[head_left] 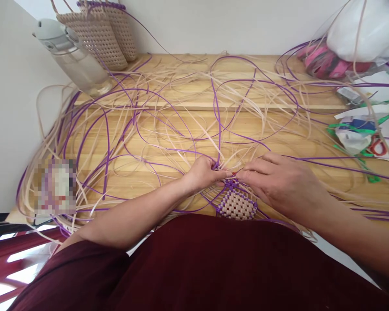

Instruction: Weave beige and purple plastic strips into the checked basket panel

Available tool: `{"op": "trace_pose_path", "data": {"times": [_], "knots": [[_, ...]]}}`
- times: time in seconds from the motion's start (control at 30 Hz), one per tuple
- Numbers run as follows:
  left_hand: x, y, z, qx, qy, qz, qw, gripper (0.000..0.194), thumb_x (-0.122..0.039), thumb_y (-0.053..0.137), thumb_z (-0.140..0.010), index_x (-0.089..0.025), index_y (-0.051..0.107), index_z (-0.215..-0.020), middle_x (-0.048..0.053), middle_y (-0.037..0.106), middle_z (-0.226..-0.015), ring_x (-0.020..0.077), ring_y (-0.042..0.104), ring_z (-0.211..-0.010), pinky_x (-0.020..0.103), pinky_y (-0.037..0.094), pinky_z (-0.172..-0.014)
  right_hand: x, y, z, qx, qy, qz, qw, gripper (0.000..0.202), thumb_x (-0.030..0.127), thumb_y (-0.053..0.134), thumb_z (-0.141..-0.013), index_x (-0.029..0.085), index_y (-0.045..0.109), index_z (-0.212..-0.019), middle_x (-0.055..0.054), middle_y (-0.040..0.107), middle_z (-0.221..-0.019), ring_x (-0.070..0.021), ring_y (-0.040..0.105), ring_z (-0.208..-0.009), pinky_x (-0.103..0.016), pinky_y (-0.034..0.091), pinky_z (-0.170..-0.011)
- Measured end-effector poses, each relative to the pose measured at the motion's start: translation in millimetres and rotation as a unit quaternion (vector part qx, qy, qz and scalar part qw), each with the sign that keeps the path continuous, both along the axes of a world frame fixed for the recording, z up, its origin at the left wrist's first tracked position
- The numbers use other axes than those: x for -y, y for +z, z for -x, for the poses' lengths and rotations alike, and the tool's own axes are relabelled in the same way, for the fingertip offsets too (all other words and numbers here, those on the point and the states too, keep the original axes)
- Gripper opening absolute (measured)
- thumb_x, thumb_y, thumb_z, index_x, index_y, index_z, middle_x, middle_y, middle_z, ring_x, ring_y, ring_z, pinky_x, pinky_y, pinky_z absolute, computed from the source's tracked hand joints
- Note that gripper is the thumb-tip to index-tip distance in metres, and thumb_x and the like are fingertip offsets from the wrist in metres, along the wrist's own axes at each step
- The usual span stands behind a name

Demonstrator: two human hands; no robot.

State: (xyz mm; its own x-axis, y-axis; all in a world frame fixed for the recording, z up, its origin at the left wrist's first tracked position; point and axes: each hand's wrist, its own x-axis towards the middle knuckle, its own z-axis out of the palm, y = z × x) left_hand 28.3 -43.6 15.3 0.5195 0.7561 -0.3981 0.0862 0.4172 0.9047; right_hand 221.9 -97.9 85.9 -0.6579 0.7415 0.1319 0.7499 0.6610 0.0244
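Note:
A small piece of weaving (237, 204) in beige and purple plastic strands lies at the table's front edge, close against my body. My left hand (205, 175) pinches the upper left of this weaving, thumb stretched toward the right. On the other side my right hand (272, 179) has its fingertips closed together by the weaving's top edge, where a small red spot shows. What exactly those fingertips grip is too small to make out. Long loose strands fan out from the weaving on all sides, and a purple strand (219, 134) rises from beside my left thumb.
Tangled beige and purple strands spread over the wooden table (168, 172). At the back left are a water bottle (79, 65) and woven baskets (97, 36). A white bag (365, 30), a pink bundle (327, 60) and packets with green ties (356, 134) lie on the right.

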Motion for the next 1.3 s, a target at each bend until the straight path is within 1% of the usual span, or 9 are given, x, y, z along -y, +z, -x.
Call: {"op": "trace_pose_path", "data": {"times": [0.2,0.3,0.53,0.73,0.8,0.93,1.07,1.17,1.3], "knots": [[-0.8,-0.7,1.5,0.027,0.003,0.037,0.999,0.024,-0.027,0.085,-0.058,-0.011,0.07,-0.066,0.001,0.064,-0.065,0.0101,0.058,-0.059,0.022,0.055,-0.06,-26.1,-26.6,-4.9,-0.097,-0.124,0.177,0.972,0.019,0.028,0.052,-0.091,0.021,0.071,-0.091,-0.002,0.07,-0.082,-0.0172,0.061,-0.075,-0.029,0.039,-0.068],[-1.4,-3.5,1.7,0.036,0.005,0.053,0.998,0.026,-0.031,0.084,-0.059,-0.011,0.072,-0.071,0.003,0.067,-0.071,0.0125,0.061,-0.064,0.025,0.056,-0.063,-32.5,-31.5,-3.2,-0.107,-0.163,0.216,0.957,0.018,0.03,0.055,-0.087,0.021,0.07,-0.084,-0.001,0.068,-0.075,-0.0149,0.056,-0.064,-0.027,0.033,-0.06],[-1.0,-0.3,2.0,0.029,0.003,0.04,0.999,0.019,-0.021,0.082,-0.059,-0.01,0.072,-0.072,0.003,0.066,-0.068,0.0104,0.06,-0.061,0.021,0.054,-0.059,-38.8,-35.0,-4.5,-0.138,-0.141,0.199,0.96,0.019,0.028,0.055,-0.087,0.019,0.066,-0.075,-0.001,0.063,-0.067,-0.0135,0.051,-0.058,-0.027,0.032,-0.059],[-1.2,-0.1,0.4,0.009,0.014,0.056,0.998,0.013,-0.019,0.077,-0.064,-0.01,0.072,-0.072,0.004,0.068,-0.072,0.0108,0.062,-0.063,0.021,0.055,-0.06,-16.6,-28.0,-12.4,-0.131,-0.109,-0.015,0.985,0.017,0.034,0.06,-0.091,0.023,0.071,-0.085,-0.006,0.071,-0.094,-0.024,0.059,-0.094,-0.039,0.038,-0.089],[-1.7,-1.4,-0.1,0.014,0.015,0.065,0.998,0.015,-0.019,0.078,-0.063,-0.01,0.072,-0.072,0.005,0.069,-0.074,0.0124,0.063,-0.065,0.023,0.056,-0.061,-4.1,-26.3,-16.4,-0.093,-0.1,-0.001,0.991,0.019,0.038,0.06,-0.091,0.024,0.072,-0.085,-0.006,0.071,-0.094,-0.0259,0.059,-0.095,-0.042,0.038,-0.089],[-1.6,-1.8,-1.3,0.017,0.027,0.078,0.996,0.015,-0.018,0.078,-0.061,-0.009,0.071,-0.071,0.005,0.069,-0.072,0.014,0.065,-0.066,0.024,0.057,-0.062,17.7,-18.7,-16.0,-0.113,-0.087,0.127,0.982,0.021,0.03,0.053,-0.095,0.021,0.071,-0.088,-0.006,0.07,-0.085,-0.0219,0.063,-0.084,-0.038,0.044,-0.079],[-0.3,-1.3,-0.1,0.029,0.025,0.073,0.997,0.013,-0.019,0.078,-0.063,-0.01,0.071,-0.07,0.004,0.069,-0.069,0.012,0.063,-0.061,0.022,0.054,-0.059,27.1,-3.3,-2.2,-0.249,-0.042,0.242,0.937,0.02,0.025,0.052,-0.096,0.024,0.071,-0.101,-0.005,0.07,-0.113,-0.018,0.065,-0.106,-0.03,0.05,-0.091],[-0.6,-3.0,1.9,0.034,0.012,0.057,0.998,0.014,-0.02,0.078,-0.063,-0.009,0.071,-0.07,0.004,0.068,-0.067,0.0104,0.061,-0.058,0.02,0.051,-0.055,20.6,-4.7,5.8,-0.331,-0.029,0.344,0.878,0.016,0.03,0.058,-0.093,0.022,0.071,-0.092,-0.006,0.069,-0.118,-0.0208,0.06,-0.12,-0.031,0.049,-0.098],[-3.5,-5.3,2.0,0.044,0.01,0.075,0.996,0.022,-0.021,0.083,-0.059,-0.009,0.072,-0.074,0.005,0.069,-0.073,0.0121,0.064,-0.065,0.022,0.055,-0.061,2.9,-26.7,4.4,-0.449,-0.197,0.434,0.756,0.024,0.041,0.067,-0.085,0.017,0.066,-0.088,-0.007,0.073,-0.079,-0.0181,0.071,-0.078,-0.026,0.057,-0.065]]}}
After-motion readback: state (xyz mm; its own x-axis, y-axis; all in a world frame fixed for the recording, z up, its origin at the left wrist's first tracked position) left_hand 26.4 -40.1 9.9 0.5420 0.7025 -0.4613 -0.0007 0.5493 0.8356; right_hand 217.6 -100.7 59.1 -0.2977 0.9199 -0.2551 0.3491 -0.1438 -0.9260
